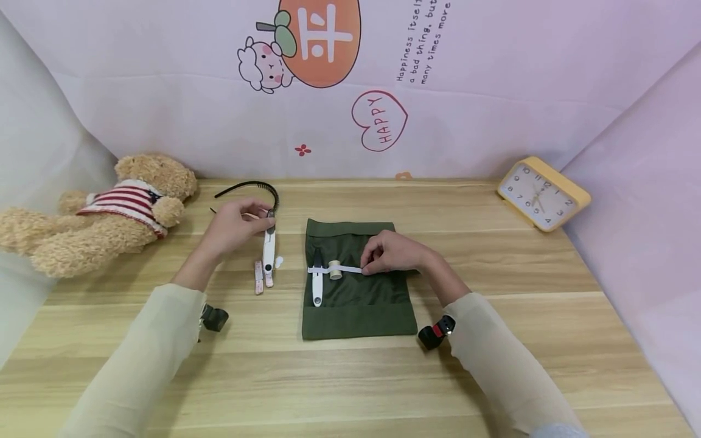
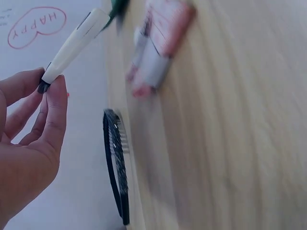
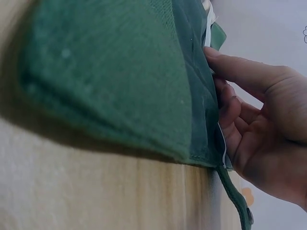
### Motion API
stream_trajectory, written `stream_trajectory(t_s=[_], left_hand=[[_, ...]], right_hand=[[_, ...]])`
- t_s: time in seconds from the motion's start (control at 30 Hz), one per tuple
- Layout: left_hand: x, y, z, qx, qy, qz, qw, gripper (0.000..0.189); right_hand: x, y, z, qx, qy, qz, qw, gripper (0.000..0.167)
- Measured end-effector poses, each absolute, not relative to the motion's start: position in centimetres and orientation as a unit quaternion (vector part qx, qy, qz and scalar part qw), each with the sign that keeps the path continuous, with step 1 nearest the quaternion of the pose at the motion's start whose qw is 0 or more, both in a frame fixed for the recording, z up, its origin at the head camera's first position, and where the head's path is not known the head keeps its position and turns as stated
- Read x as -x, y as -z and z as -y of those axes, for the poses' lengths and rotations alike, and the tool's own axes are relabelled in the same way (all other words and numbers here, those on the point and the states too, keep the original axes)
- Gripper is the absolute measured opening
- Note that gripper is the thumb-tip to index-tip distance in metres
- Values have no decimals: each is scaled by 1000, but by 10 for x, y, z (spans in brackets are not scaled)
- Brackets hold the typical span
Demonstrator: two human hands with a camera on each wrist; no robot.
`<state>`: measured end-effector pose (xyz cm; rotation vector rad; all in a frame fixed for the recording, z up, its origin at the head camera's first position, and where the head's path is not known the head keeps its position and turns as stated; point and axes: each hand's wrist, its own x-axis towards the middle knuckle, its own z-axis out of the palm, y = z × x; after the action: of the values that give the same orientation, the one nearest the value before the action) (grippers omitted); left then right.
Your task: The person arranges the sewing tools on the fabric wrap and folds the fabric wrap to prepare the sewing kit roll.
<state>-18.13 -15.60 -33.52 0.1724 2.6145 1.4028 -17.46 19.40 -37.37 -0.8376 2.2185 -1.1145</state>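
Note:
In the head view my left hand (image 1: 237, 225) pinches the dark end of a slim white tool (image 1: 269, 249) between thumb and fingertips. The left wrist view shows this tool (image 2: 74, 50) held up at a slant. My right hand (image 1: 393, 252) pinches a white elastic band (image 1: 349, 269) that runs across an unfolded dark green cloth pouch (image 1: 358, 322). Under the band's left part lie a similar white tool (image 1: 317, 289) with a dark end and a small beige spool (image 1: 335, 274). The right wrist view shows my thumb and fingers at the pouch's lining (image 3: 199, 96).
Below the left hand lie two small pinkish pieces, one a narrow strip (image 1: 259, 278), and a little white piece (image 1: 279, 261). A black toothed headband (image 1: 268, 185) is behind that hand. A teddy bear (image 1: 120, 210) lies far left; a yellow clock (image 1: 542, 193) stands back right.

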Motion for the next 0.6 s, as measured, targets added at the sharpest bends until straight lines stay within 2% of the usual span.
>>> stream_trajectory(t_s=[0.6], left_hand=[[182,331,103,-95,-566,-810,117,33]], right_hand=[[176,374,-192,330,385,-823,254,6]])
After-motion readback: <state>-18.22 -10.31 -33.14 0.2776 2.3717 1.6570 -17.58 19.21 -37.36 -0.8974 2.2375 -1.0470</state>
